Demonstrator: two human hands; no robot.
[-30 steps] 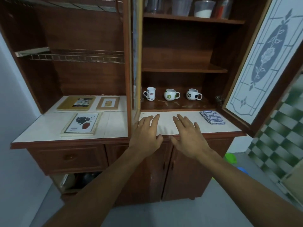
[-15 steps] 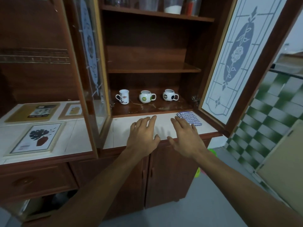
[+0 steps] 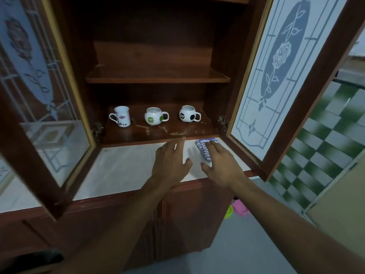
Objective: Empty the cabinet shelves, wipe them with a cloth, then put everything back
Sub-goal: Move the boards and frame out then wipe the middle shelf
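Note:
Three white mugs stand in a row on the lowest cabinet shelf (image 3: 158,133): a tall one (image 3: 121,116) at left, a round one with green patches (image 3: 154,116) in the middle, a football-patterned one (image 3: 187,114) at right. A folded blue-and-white striped cloth (image 3: 203,150) lies on the white counter (image 3: 122,167) below the shelf's right end. My right hand (image 3: 221,163) rests with spread fingers on the cloth's right part. My left hand (image 3: 171,163) hovers open over the counter just left of the cloth. The middle shelf (image 3: 158,76) is bare.
Both glass cabinet doors stand open, the left door (image 3: 41,107) and the right door (image 3: 276,80) flanking the opening. A framed picture (image 3: 50,133) shows through the left glass. Lower cupboard doors (image 3: 177,224) sit under the counter. Pink and green plastic items (image 3: 237,208) lie on the floor at right.
The view has closed in on the right cabinet bay. Both hands moved forward and right; my right hand now lies on the striped cloth, which it was clear of before.

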